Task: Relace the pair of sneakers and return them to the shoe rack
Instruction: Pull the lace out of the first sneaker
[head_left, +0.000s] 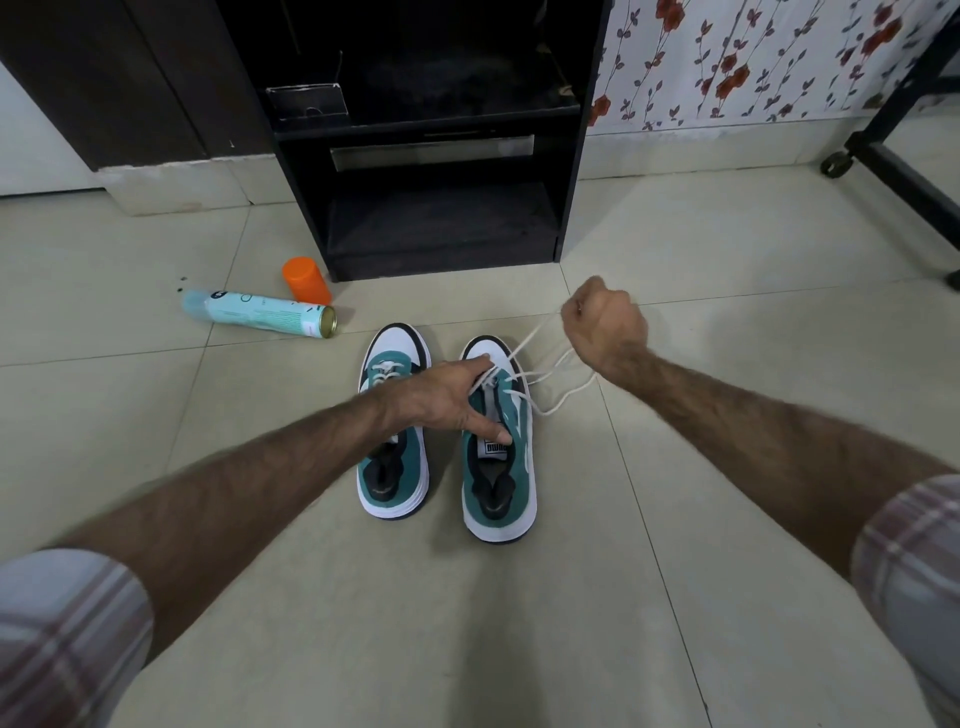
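The pair of sneakers is set on the tiled floor (675, 234), toes toward the black shoe rack (441, 228), which is well apart from them; the left sneaker (393, 467) already carries a white lace near its toe, while the right sneaker (498, 467) is the one being worked on. The left hand (447, 400) is laid over the front of the right sneaker, its fingers (488, 428) spread and fairly straight, pressing on the tongue and the eyelet area; the right hand (605, 325) is raised to the side, its fingers curled into a fist round the white lace (550, 374), which is drawn taut from the eyelets and also hangs in a loose loop — down to the floor beside the shoe.

Several things can go wrong from here; if the lace is pulled too hard, one end can be drawn out of its eyelet, or the two ends can be left unequal; if the pressure of the left hand is released, the shoe is likely to be dragged or tipped toward the pull; the loose loop can be twisted or knotted on itself. A spray can (260, 310) and an orange cap (306, 280) are lying near the rack — they can be knocked when the sneakers are carried back.
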